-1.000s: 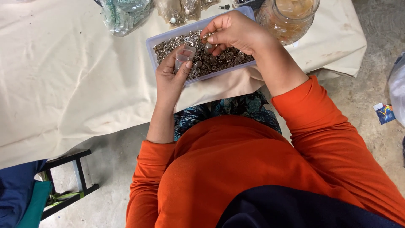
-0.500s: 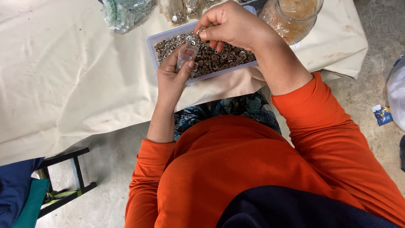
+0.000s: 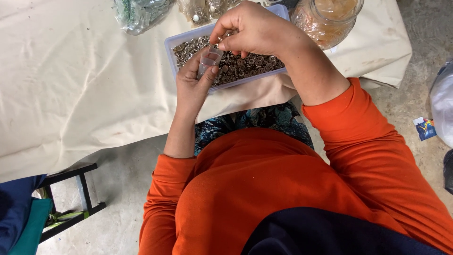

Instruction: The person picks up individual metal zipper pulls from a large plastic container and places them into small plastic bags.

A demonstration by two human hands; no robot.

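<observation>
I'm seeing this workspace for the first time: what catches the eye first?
The shallow clear tray heaped with small metal rings, at the table's near edge. Just above it, the left hand holds a small clear bag while the right hand pinches something tiny at its mouth.

Tray (image 3: pixel 175 47): translucent plastic, pale lilac-white, smooth w/ slight sheen. Inside: small metal rings (image 3: pixel 245 63), silvery to dull bronze, shiny glints. Left hand (image 3: pixel 191 87) grips a small clear plastic bag (image 3: pixel 209 59), glossy, thin. Right hand (image 3: pixel 252 30) pinches a tiny metal bit over it, too small to tell finish. Tablecloth (image 3: pixel 71 85): off-white cloth, matt, coarse weave, creased, faint stains. Jar (image 3: pixel 325 21): clear, glossy, glass or plastic, can't tell. Bags (image 3: pixel 141 14) at far edge: crinkled clear plastic, shiny. Sleeves (image 3: pixel 377 156): orange knit cloth, matt, soft. Floor (image 3: pixel 118 208): grey concrete, rough, matt. Stool (image 3: pixel 71 198): black painted frame, semi-gloss.
</observation>
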